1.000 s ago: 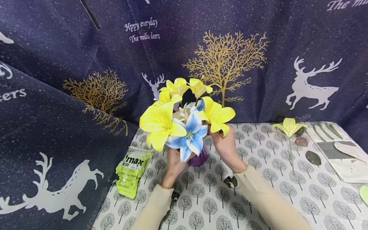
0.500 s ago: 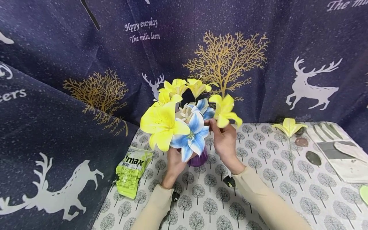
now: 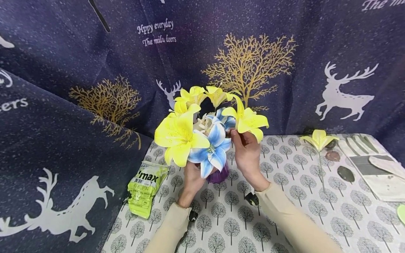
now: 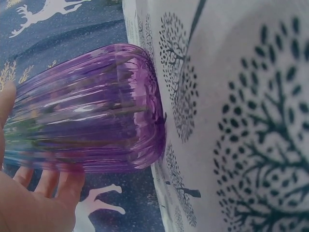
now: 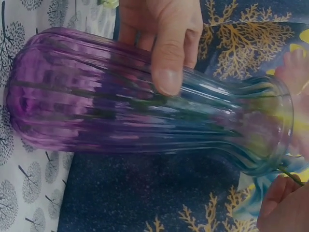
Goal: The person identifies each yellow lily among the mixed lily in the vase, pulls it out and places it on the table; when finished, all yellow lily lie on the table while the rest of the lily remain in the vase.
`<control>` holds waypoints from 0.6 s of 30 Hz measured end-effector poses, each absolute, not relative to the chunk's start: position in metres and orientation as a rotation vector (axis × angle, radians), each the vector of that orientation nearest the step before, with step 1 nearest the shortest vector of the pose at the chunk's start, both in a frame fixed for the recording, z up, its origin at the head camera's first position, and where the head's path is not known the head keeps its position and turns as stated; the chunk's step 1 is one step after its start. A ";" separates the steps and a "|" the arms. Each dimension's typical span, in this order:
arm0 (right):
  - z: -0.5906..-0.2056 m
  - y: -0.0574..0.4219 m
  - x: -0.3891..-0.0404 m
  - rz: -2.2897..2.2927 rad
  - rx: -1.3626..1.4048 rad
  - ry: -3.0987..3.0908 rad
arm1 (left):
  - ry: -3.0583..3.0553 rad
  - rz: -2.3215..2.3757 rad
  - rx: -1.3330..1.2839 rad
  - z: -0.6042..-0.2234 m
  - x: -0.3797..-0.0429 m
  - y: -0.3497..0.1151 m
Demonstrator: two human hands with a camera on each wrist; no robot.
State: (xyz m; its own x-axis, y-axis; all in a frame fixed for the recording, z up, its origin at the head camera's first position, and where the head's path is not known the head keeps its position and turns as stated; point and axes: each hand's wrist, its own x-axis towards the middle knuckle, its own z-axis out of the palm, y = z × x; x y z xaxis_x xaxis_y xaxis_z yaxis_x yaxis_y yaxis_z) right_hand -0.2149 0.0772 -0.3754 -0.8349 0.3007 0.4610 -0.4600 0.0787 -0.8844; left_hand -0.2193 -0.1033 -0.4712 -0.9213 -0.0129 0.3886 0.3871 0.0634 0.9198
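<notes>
A ribbed glass vase (image 4: 91,106), purple at its base and blue toward the neck, stands upright on the table with stems inside it. My left hand (image 3: 193,177) grips its side, thumb on one face and fingers on the other, as the right wrist view shows. At the rim my right hand (image 3: 248,156) pinches a thin green stem (image 5: 291,177) beneath the right-hand yellow lily (image 3: 248,121). A large yellow lily (image 3: 177,135) and a blue-and-white lily (image 3: 209,151) lean toward me, hiding the vase mouth in the head view. More yellow lilies (image 3: 193,95) rise behind.
Left of the vase lies a green-and-white bag (image 3: 145,189). On the right are a loose yellow lily (image 3: 319,140), dark stones (image 3: 345,174), a reddish stone (image 3: 333,156) and grey-white gloves (image 3: 376,165). A dark blue printed curtain (image 3: 269,21) hangs behind the table.
My right hand has lifted the right-hand yellow lily up and to the right, then turned its bloom. The front lilies have shifted slightly right. My left hand stays on the vase.
</notes>
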 end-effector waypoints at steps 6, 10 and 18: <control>-0.369 0.083 -0.216 1.969 0.275 -1.586 | -2.089 -1.774 -0.369 -0.473 -0.221 -0.103; -0.367 0.085 -0.216 2.006 0.287 -1.447 | -2.171 -1.632 -0.333 -0.475 -0.220 -0.104; -0.358 0.097 -0.221 2.010 0.324 -1.125 | -2.171 -1.661 -0.371 -0.476 -0.222 -0.105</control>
State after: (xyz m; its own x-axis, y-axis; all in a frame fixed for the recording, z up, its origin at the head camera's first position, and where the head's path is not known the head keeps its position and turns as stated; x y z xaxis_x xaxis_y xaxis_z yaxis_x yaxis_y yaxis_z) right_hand -0.2209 0.0965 -0.3584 -0.6529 0.5155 0.5550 -0.7426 -0.2914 -0.6029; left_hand -0.2219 -0.1050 -0.4758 -0.8927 -0.0210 0.4502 0.4290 0.2665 0.8631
